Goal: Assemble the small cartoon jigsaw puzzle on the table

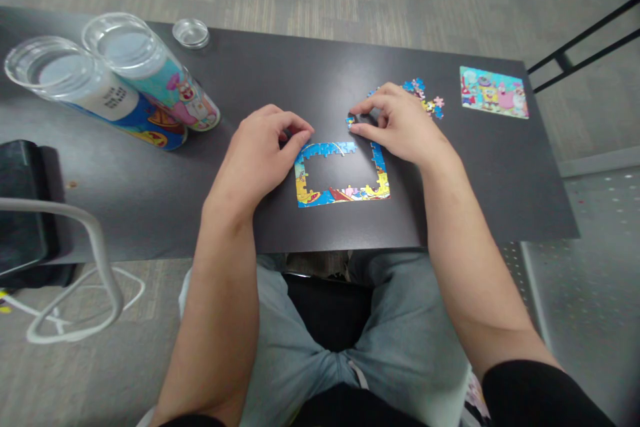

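A rectangular jigsaw border (pixel 330 198) in blue and yellow lies on the dark table, its middle bare, with a gap in the top edge near the right corner. Just above that gap, my right hand (pixel 403 122) pinches a small blue-and-yellow puzzle piece (pixel 350 121) between thumb and index finger. My left hand (pixel 265 150) is at the border's upper left corner, thumb and index tips close together with nothing visible between them. Loose puzzle pieces (pixel 434 106) lie in a pile behind my right hand, which partly hides them.
Two clear-topped printed canisters (pixel 175 97) lie at the left, a round clear lid (pixel 191 33) behind them. A finished-looking picture card (pixel 494 92) rests at the far right of the table (pixel 480 194). At the left edge are a black case (pixel 23 207) and a white cable (pixel 100 254).
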{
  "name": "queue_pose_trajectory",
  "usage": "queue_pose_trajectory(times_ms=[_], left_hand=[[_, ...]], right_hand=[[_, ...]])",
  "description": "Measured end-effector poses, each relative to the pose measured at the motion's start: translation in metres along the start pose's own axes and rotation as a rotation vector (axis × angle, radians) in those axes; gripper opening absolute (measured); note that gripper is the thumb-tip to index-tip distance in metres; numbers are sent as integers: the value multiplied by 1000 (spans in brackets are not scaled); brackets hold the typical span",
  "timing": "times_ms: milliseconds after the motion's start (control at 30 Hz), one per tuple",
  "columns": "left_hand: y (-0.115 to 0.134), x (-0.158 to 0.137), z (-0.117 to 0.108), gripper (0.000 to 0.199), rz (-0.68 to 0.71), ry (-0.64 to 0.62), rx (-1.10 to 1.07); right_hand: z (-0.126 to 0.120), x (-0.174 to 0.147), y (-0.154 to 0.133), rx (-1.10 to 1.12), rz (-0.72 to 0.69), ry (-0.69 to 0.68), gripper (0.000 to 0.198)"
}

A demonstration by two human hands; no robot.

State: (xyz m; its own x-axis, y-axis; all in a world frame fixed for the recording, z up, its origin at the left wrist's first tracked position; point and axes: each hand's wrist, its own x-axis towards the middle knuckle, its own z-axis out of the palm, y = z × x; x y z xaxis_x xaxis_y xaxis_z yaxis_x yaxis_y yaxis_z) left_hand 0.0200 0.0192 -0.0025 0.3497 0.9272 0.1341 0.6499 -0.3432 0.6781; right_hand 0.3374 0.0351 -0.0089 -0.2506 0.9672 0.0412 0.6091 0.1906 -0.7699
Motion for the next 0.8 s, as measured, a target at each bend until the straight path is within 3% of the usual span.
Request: queue_pose_trajectory(times_ms=[300, 533, 633, 800], left_hand=[[-31, -7, -22, 41, -167, 107, 37], [-35, -3, -18, 27, -180, 114, 96], [-36, -3, -16, 22, -161, 113, 110], [-34, -2, -18, 27, -131, 95, 101]], right_hand=[[1, -1, -3, 25, 53, 5, 39], [-2, -7, 0, 73, 130, -8, 30], [-5, -7, 2, 170, 102, -21, 31], [-14, -9, 2, 241, 65, -68, 26]])
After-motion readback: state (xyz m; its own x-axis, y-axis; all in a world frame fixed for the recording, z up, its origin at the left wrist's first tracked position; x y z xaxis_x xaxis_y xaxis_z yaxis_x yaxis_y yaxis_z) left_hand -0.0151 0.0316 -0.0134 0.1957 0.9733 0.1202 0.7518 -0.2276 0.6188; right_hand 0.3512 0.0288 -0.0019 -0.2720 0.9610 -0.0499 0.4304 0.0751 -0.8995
